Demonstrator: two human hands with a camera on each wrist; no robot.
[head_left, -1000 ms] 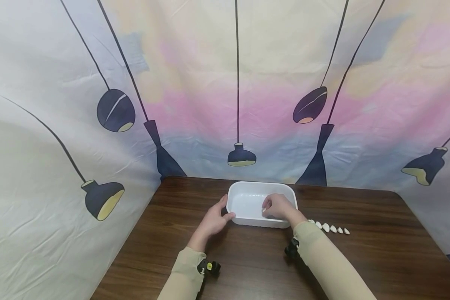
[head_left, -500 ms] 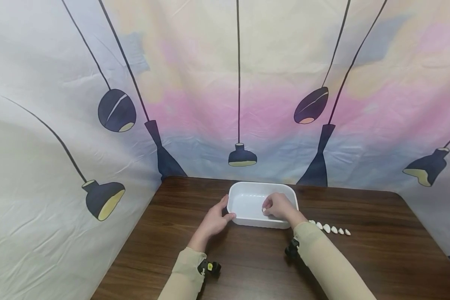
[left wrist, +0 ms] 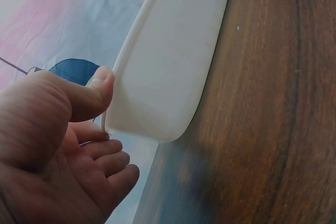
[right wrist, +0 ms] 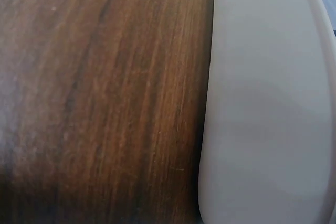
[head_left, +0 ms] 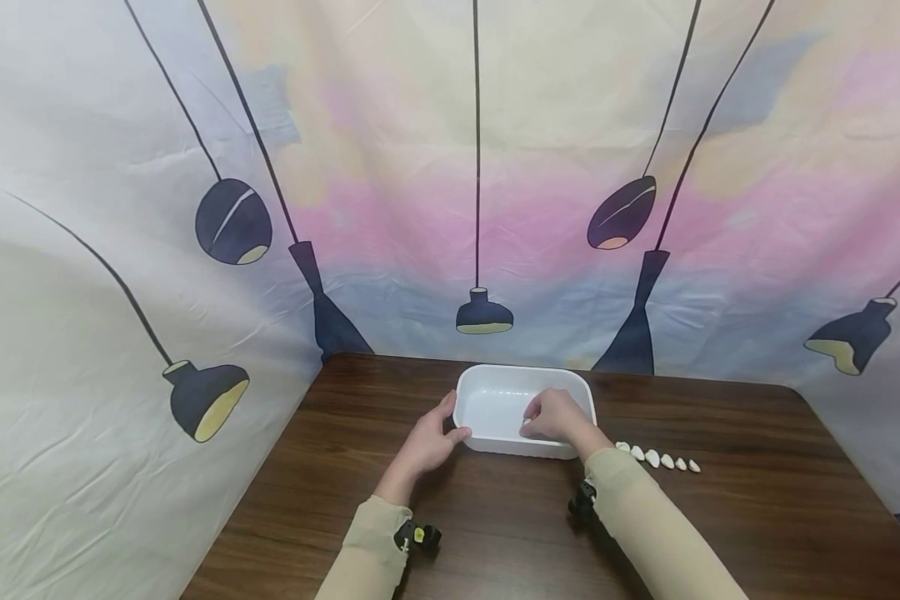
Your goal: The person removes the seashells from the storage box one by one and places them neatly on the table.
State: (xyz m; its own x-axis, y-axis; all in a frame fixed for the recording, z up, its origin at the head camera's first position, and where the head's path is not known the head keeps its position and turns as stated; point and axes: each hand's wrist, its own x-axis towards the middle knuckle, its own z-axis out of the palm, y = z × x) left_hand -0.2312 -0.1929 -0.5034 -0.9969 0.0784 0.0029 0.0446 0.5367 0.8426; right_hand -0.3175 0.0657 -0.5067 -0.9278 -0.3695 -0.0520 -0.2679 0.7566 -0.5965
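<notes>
A white rectangular basin [head_left: 495, 408] with rounded corners stands near the table's back edge. My left hand [head_left: 426, 440] grips its left end at the rim, thumb in front and fingers round the side; the left wrist view shows the thumb [left wrist: 101, 88] against the rim. My right hand [head_left: 557, 417] reaches over the front wall into the basin and pinches a small white pebble [head_left: 527, 422] between thumb and fingers, low inside. Most of that pebble is covered by the fingers. The right wrist view holds only the basin's outer wall [right wrist: 268, 98], with the hand out of sight.
A row of several small white pebbles [head_left: 652, 458] lies on the dark wooden table [head_left: 495, 525] to the right of the basin, partly behind the right forearm. A cloth backdrop [head_left: 390, 208] printed with lamps hangs close behind the table.
My right hand has shifted very slightly left inside the basin, still pinching the pebble. The left hand and the basin have stayed in place.
</notes>
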